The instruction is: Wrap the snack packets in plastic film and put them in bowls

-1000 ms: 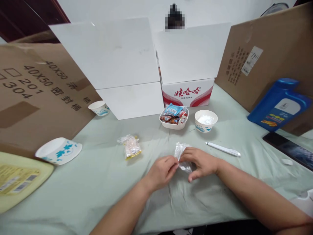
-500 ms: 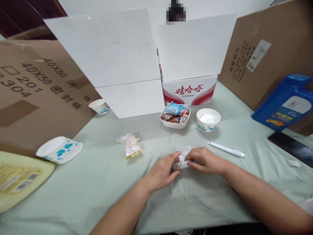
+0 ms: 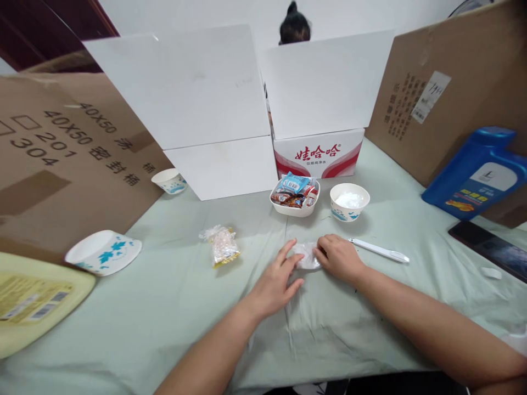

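A small clear plastic bag [image 3: 307, 257] lies flat on the pale green tablecloth [image 3: 164, 307], between my two hands. My left hand [image 3: 276, 278] rests with its fingers stretched out, the fingertips touching the bag's left edge. My right hand [image 3: 338, 258] has curled fingers pressing on the bag's right edge. To the left lies a clear packet with pink and yellow contents [image 3: 221, 246], apart from both hands. A white pen [image 3: 379, 250] lies just right of my right hand.
A white dish of wrapped snacks [image 3: 293, 198] and a paper cup of white stuff [image 3: 349, 202] stand behind the hands. Cardboard and white boxes wall the table. A blue jug [image 3: 477, 174], a dark phone [image 3: 489, 249], two more paper bowls [image 3: 102, 253] and a person's head [image 3: 293, 26] behind the boxes are also there.
The bag was held up between both hands; it has come down onto the cloth and been flattened. My left fingers have opened out, and my right hand now presses on it.
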A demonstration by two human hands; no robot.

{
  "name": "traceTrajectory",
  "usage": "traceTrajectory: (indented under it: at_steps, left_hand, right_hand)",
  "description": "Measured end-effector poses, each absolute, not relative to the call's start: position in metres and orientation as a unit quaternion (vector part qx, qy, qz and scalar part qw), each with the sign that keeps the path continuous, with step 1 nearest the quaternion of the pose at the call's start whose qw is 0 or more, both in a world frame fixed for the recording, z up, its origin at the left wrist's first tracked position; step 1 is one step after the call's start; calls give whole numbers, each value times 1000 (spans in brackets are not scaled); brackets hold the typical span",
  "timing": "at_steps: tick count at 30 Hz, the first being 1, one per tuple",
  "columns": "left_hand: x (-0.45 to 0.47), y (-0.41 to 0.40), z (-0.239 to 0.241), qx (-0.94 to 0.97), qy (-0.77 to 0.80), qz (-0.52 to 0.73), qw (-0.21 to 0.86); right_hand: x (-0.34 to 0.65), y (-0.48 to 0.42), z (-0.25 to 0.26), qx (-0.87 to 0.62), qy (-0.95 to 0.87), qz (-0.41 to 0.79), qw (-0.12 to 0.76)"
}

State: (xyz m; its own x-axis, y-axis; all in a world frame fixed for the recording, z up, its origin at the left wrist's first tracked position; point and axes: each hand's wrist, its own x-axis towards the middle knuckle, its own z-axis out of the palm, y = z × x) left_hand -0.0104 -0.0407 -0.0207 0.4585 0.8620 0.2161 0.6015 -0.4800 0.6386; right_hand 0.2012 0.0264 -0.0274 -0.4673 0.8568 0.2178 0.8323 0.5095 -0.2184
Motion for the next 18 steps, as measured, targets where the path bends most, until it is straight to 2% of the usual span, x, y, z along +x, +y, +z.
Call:
traceTrajectory:
  at_steps: [3,5,8,12,18]
  left_hand:
    - [-8,-41,-20,853,431,217,199]
    - [-6,-42,-21,864,426,201,179]
    - [-4,-42,-24,868,425,198,162]
    - [-3,-41,-25,863,453,189,123]
    - [-2,-41,-22,845,496,193,55]
  right_hand:
    - [204,26,-28,-498,-847,25,183]
    - [207,25,-27,-475,-845,15,246]
    - [208,22,-26,-355,-876,29,326]
    - [202,22,-32,-242,-927,68,277]
    - [198,24,-38,-296,-932,59,201]
